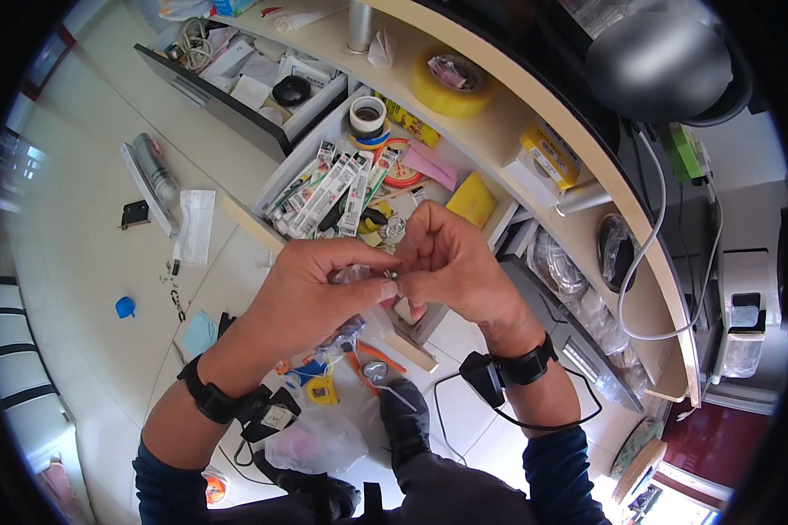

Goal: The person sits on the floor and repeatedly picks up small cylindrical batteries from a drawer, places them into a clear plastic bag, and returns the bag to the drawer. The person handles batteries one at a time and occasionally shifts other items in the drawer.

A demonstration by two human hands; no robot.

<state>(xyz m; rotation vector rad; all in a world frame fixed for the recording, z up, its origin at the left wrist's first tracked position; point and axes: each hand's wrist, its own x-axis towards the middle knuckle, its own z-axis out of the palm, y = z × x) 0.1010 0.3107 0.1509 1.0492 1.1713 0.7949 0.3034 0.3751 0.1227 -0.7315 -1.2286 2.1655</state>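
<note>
My left hand [312, 289] pinches a small metal piece [392, 274] between thumb and fingers, too small to name exactly. From the other side, the fingertips of my right hand [456, 269] close on the same piece. A clear plastic bag [377, 318] with things inside hangs below my left hand, partly hidden by it. Both hands are over the front of an open drawer [272, 174]. In that drawer lie several long printed cartons [328, 193], rolls of tape [368, 117], yellow-and-black handles [371, 220] and a yellow packet [471, 200].
A second open drawer [236, 118] holds cables and papers. Above, a large tape roll [452, 82] and a yellow box [548, 154] occupy the shelf. A yellow tape measure [322, 390], orange-handled tool [377, 359], plastic bag [315, 440] and blue cap [125, 306] lie on the floor.
</note>
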